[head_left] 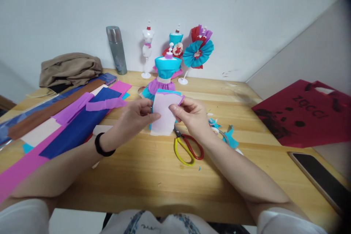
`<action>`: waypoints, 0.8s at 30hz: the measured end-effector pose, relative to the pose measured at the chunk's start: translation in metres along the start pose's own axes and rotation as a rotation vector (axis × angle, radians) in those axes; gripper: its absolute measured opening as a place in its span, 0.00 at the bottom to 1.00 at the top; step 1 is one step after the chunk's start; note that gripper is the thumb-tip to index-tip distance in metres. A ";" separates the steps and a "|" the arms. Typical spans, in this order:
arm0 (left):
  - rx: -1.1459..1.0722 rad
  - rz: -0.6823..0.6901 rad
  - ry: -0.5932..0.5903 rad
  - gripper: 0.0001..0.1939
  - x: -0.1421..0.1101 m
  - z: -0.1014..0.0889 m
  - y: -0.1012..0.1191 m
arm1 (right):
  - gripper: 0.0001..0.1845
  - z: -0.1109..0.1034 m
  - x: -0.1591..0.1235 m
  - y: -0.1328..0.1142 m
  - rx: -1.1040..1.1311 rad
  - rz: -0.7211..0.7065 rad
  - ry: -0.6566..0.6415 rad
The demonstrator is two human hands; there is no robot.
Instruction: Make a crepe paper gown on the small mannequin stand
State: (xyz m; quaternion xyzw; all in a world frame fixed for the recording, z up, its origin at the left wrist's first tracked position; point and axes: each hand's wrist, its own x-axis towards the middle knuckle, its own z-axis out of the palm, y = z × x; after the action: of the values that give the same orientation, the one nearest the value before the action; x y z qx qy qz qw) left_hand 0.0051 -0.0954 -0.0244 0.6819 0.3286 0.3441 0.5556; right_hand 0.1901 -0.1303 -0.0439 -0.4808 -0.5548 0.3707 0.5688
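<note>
Layered pieces of crepe paper (165,115), pale lilac in front with blue and purple edges behind, are held up between both hands. My left hand (137,114) pinches the left edge, thumb in front. At the upper right side, my right hand (192,114) grips the sheets between thumb and fingers. Just behind stands a small dress form (168,66) in a blue top, white waistband and purple ruffled skirt; its lower part is hidden by the paper. Scissors (188,149) with one yellow and one red handle lie beneath my right hand, their blade tips partly covered.
Folded paper strips (79,120) lie on the left beside a brown cloth (70,68). A flask (117,50) and several dress forms line the wall. Blue scraps (231,137) lie right of my right hand. A red bag (296,117) and a phone (318,179) are farther right.
</note>
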 end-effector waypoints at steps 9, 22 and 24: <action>-0.001 -0.031 -0.035 0.11 -0.003 0.001 -0.001 | 0.15 0.001 -0.004 0.004 -0.078 -0.021 -0.056; 0.012 0.011 -0.025 0.11 0.001 -0.002 -0.004 | 0.14 0.000 -0.001 -0.005 0.062 0.050 -0.127; 0.034 0.053 0.005 0.10 0.003 -0.002 -0.005 | 0.15 0.001 -0.001 -0.003 0.055 0.053 -0.108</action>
State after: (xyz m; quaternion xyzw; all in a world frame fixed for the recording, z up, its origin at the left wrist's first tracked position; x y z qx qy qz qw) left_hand 0.0045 -0.0912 -0.0286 0.6988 0.3175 0.3547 0.5339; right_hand 0.1888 -0.1316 -0.0415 -0.4590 -0.5614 0.4261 0.5409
